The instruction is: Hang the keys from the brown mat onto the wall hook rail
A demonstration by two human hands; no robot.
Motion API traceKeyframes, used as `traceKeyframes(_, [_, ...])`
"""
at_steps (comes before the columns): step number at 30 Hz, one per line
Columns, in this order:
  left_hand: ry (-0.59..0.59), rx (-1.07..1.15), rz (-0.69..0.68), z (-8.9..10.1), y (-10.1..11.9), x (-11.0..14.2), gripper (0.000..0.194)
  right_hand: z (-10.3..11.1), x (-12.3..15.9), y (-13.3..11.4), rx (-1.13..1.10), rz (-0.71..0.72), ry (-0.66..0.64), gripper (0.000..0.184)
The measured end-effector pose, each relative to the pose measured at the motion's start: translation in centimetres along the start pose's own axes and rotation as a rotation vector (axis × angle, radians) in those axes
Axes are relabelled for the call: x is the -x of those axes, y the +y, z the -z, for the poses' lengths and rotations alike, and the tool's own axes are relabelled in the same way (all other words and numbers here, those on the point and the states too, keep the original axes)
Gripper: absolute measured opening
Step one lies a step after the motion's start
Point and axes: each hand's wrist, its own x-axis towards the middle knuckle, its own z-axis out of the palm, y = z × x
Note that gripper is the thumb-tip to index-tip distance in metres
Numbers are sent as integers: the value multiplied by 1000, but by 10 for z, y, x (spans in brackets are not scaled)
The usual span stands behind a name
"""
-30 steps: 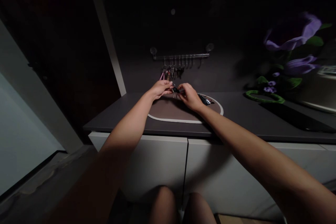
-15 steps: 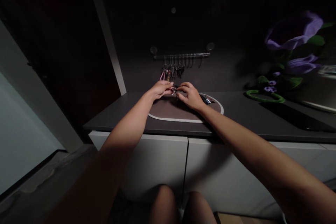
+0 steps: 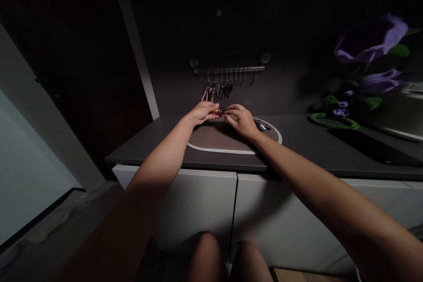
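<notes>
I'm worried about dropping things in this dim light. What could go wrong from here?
The small keys between the left hand and right hand could slip, and the dim light might make them hard to spot. They might bounce off the mat and across the counter. The right hand could also knock the dark item beside it.

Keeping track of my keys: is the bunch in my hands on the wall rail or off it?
Off it: the small dark key bunch is held between the left hand and right hand, below the hook rail.
</notes>
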Motion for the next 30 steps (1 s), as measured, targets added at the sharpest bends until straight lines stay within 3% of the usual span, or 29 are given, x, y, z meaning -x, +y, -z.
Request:
traceKeyframes(10, [24, -193, -46, -3, 1, 3, 13, 3, -3, 0, -36, -46, 55, 20])
traceKeyframes(23, [-106, -368, -264, -8, 2, 4, 31, 4, -3, 0, -185, -276, 58, 25])
traceKeyframes(30, [-40, -346, -280, -10, -3, 0, 33, 4, -5, 0, -419, -431, 75, 29])
